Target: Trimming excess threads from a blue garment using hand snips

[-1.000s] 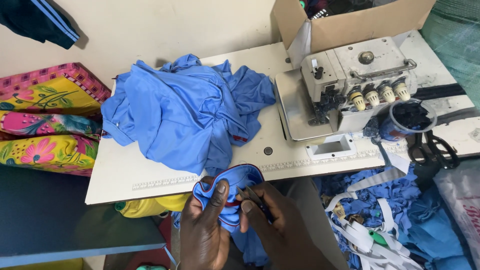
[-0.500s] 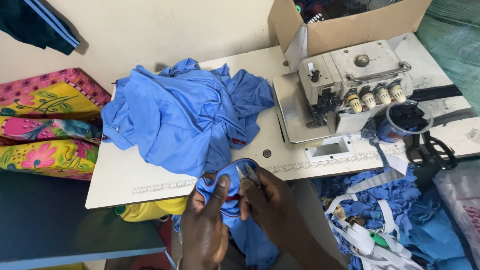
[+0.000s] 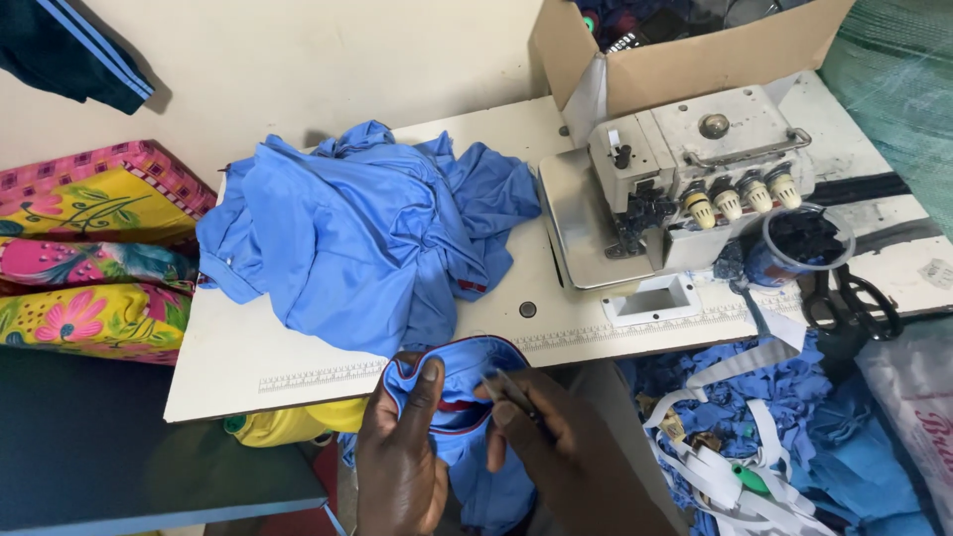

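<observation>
My left hand (image 3: 402,452) grips a piece of blue fabric with dark red edging (image 3: 457,382) at the near edge of the white sewing table (image 3: 248,362). My right hand (image 3: 556,442) pinches a thin metal tool (image 3: 511,390), perhaps small snips, against the same piece. A heap of blue garments (image 3: 352,233) lies on the table just beyond my hands. Part of the held piece hangs down out of sight between my wrists.
A grey overlock sewing machine (image 3: 685,179) stands at the right of the table, a cardboard box (image 3: 685,50) behind it. Black scissors (image 3: 854,303) and a round container (image 3: 794,248) lie at the right. Blue scraps and white strips (image 3: 745,437) fill the floor. Patterned cushions (image 3: 89,258) sit left.
My hands have lifted the blue piece slightly toward the table edge and turned it, and the right hand's tool now touches the edging. The garment heap has not moved.
</observation>
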